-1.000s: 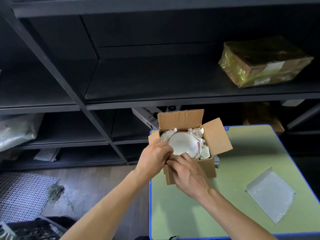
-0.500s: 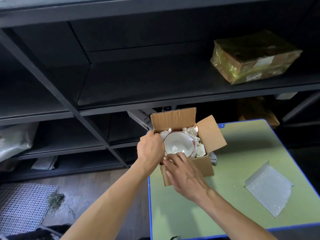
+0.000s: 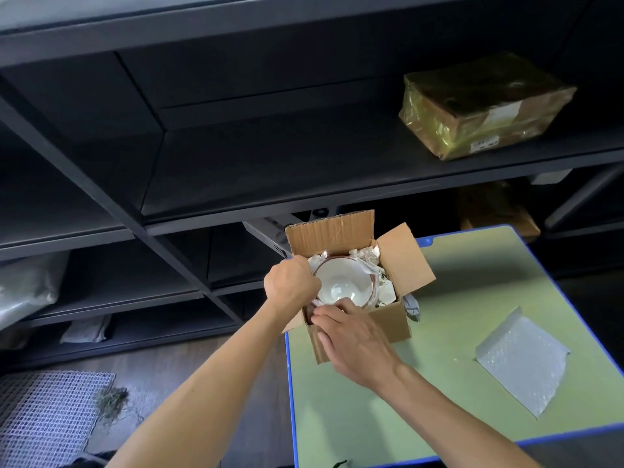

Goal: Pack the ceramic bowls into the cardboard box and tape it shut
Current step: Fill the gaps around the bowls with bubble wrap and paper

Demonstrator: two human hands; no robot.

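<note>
An open cardboard box (image 3: 395, 324) stands on the far left corner of the green table (image 3: 472, 282), its flaps standing up. Inside it a white ceramic bowl (image 3: 342, 283) with a reddish rim sits upright in crumpled white packing paper (image 3: 369, 256). My left hand (image 3: 290, 287) is at the bowl's left edge, with its fingers curled down into the paper between bowl and box wall. Fairly straight fingers of my right hand (image 3: 354, 336) lie over the box's near wall, the tips on the paper by the bowl's near rim.
A sheet of bubble wrap (image 3: 521, 361) lies on the table's right side. A grey object (image 3: 413, 307) peeks out behind the box's right corner. Dark shelving stands behind, with a wrapped parcel (image 3: 483, 103) on it. White mesh (image 3: 44, 417) lies on the floor at left.
My left hand has moved from the box's near edge up along the bowl's left side. The right hand has stayed at the near wall. The bowl has not moved.
</note>
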